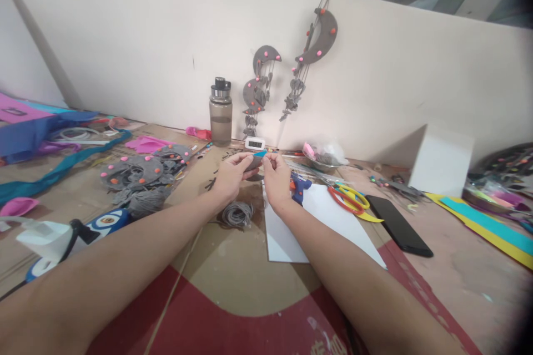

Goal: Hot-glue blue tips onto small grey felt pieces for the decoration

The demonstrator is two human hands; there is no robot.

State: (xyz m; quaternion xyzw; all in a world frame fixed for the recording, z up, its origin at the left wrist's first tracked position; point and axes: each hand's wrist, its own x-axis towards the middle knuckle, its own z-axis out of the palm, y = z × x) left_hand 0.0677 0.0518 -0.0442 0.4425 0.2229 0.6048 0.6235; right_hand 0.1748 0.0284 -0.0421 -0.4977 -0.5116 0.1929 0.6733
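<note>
Both hands meet above the middle of the work surface. My left hand (231, 176) pinches a small grey felt piece (253, 163), its fingers lying behind it. Along the upper edge of the grey felt shows a narrow teal strip (260, 153). At the strip's right end, my right hand (277, 178) is closed with thumb and fingers pressed together on it. Below the hands lies a coil of grey cord (236, 214). Just right of my right hand, a blue glue gun (300, 187) rests by a white sheet (333, 216), partly hidden by the hand.
Orange-handled scissors (345, 201) and a black phone (397, 224) lie to the right. A water bottle (220, 116) and a small digital clock (255, 144) stand behind. Grey felt crescents (133, 171) lie left, near a white plug (44, 239). Crescent hangings (320, 39) hang on the wall.
</note>
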